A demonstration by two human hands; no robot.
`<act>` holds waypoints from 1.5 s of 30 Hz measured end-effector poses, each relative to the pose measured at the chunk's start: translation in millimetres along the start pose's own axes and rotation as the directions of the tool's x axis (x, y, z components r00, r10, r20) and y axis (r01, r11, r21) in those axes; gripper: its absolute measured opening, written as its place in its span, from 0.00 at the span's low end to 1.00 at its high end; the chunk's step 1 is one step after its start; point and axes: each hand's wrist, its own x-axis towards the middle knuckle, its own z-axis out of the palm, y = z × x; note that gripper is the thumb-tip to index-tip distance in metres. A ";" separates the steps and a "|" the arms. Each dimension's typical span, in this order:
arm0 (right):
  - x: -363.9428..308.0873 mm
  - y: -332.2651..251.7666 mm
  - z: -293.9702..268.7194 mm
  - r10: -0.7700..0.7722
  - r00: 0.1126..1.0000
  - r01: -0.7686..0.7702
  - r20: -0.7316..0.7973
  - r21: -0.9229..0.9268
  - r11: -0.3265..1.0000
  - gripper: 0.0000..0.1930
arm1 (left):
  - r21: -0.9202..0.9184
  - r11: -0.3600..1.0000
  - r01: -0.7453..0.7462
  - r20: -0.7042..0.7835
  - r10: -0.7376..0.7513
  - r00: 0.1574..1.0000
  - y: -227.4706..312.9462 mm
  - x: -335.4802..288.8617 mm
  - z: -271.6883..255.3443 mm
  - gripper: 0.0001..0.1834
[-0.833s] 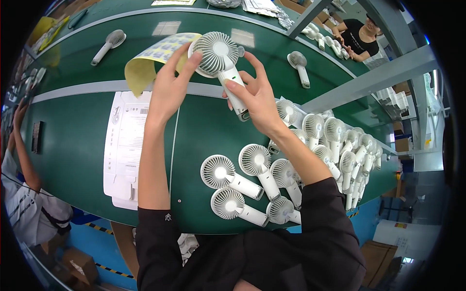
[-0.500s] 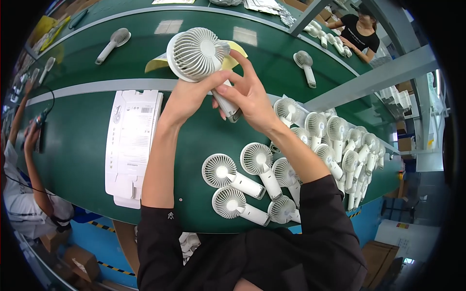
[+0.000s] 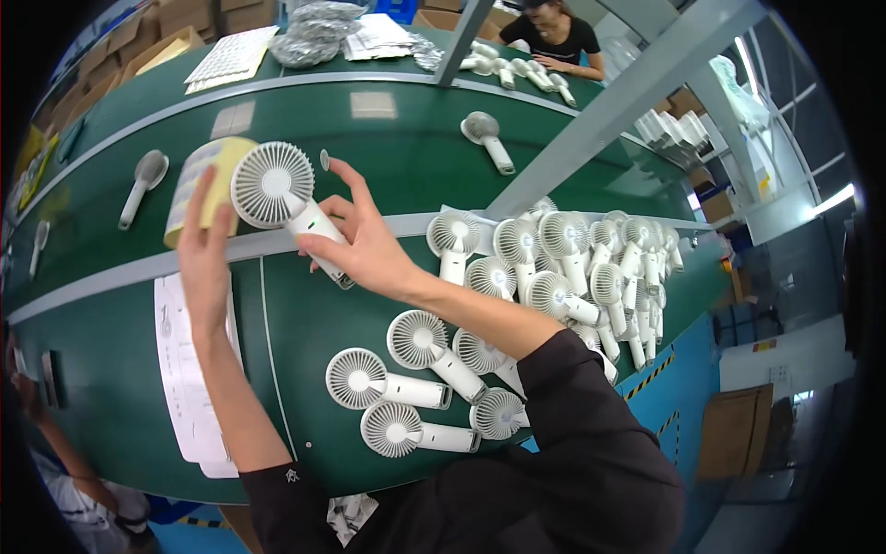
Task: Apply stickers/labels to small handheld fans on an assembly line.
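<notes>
My right hand (image 3: 360, 245) is closed round the handle of a white handheld fan (image 3: 274, 185), tilted with its round grille up and to the left. A small green light shows on the handle. At the raised right index fingertip sits a small round grey disc (image 3: 325, 160), apart from the fan. My left hand (image 3: 205, 254) has its fingers on a curled pale-yellow sheet (image 3: 196, 180) with rows of light patches, just left of the grille; its thumb is hidden. Several similar fans lie nearer me, among them one fan (image 3: 356, 379) on the green table (image 3: 305, 406).
A dense group of white fans (image 3: 563, 235) covers the table to the right. Flattened white cartons (image 3: 189, 388) lie at left. Beyond a grey rail, single fans (image 3: 484, 138) rest on a green surface. A grey metal post (image 3: 628, 102) slants across. Other people (image 3: 558, 42) sit far right and left.
The view has shifted right. My left hand has come away from the fan with the yellow sheet. My right hand now holds the fan alone, a round disc at its index fingertip.
</notes>
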 end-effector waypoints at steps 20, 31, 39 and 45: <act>-29.5 60.9 1.1 0.209 0.963 -0.263 -0.170 -0.435 0.861 0.47 | 0.678 0.732 -0.068 0.373 -0.263 0.890 -57.5 -8.6 3.3 0.40; -35.6 73.8 -5.1 0.279 0.955 -0.294 -0.099 -0.431 0.853 0.46 | 0.695 0.716 0.066 0.354 -0.420 0.835 -62.0 -4.4 -12.8 0.45; -34.3 73.0 -4.7 0.264 0.961 -0.272 -0.082 -0.454 0.849 0.46 | 0.706 0.700 0.106 0.353 -0.477 0.805 -62.9 -4.0 -11.4 0.45; -33.3 70.3 -2.9 0.265 0.959 -0.281 -0.100 -0.442 0.852 0.46 | 0.698 0.709 0.103 0.357 -0.468 0.808 -65.8 -3.6 -15.9 0.45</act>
